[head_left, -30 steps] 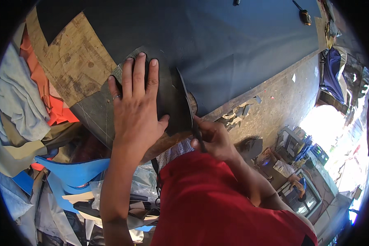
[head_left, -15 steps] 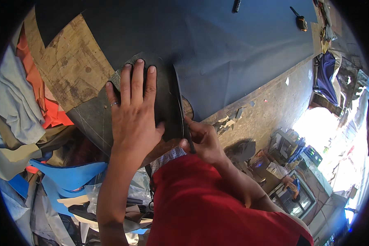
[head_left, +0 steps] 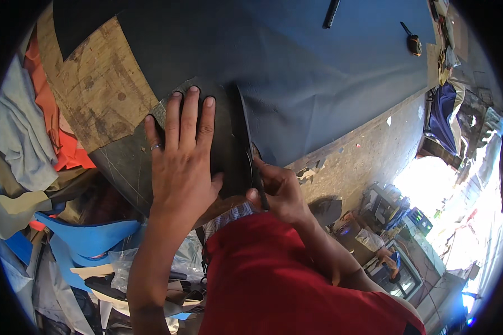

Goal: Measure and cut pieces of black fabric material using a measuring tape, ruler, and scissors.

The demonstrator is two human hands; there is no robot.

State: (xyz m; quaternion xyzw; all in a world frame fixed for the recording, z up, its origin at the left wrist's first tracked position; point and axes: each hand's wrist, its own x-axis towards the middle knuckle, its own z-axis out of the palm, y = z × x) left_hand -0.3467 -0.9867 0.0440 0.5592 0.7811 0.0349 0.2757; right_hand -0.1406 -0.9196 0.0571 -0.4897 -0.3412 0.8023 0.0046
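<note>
A dark template piece (head_left: 229, 139) is being pressed flat on the tabletop (head_left: 95, 89) by the open left hand (head_left: 181, 162). A cutting tool (head_left: 257, 181) is being gripped by the closed right hand (head_left: 279, 192), tracing its edge; steady pressure is being called for next.

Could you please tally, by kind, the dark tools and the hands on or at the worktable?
Hands: 2, left hand flat on the dark template, right hand gripping a cutting tool
Dark tools lying on the blue sheet: 2, and
Total: 4
</note>
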